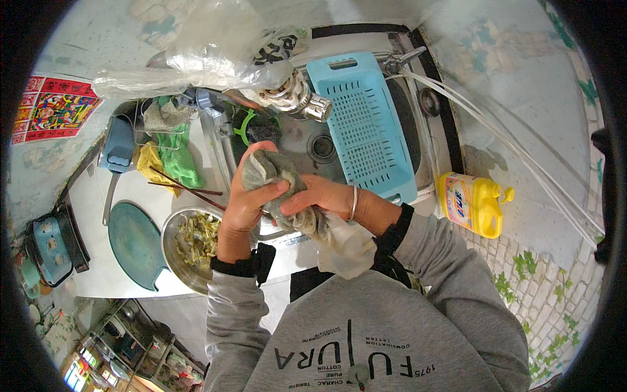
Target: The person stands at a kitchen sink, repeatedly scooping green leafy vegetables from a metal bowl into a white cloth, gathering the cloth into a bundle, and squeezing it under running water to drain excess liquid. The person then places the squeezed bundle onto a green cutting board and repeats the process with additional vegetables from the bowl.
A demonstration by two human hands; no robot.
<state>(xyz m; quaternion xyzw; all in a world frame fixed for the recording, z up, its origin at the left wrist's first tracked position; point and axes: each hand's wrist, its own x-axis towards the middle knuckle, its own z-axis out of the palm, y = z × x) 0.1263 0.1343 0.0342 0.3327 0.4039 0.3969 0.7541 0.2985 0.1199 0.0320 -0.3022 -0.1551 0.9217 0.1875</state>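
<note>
Both hands grip a damp, bunched grey-white cloth (267,169) over the front edge of the steel sink (289,132). My left hand (247,198) wraps its upper end, the thumb pressed across the front. Lower down, my right hand (316,196) is closed around the cloth, close to the left thumb. A paler, thin end of the cloth (345,247) hangs below my right hand. Whether anything is wrapped inside is hidden. Left of my left wrist, a steel bowl (169,250) holds chopped yellow-green vegetables (196,235).
A blue perforated basket (365,127) lies across the sink, beside a metal faucet (313,105). Plastic bags (215,39) hang above. Chopsticks (186,186), a green cutting board (134,245) and a cleaver (108,198) are at left. A yellow detergent bottle (470,203) stands right.
</note>
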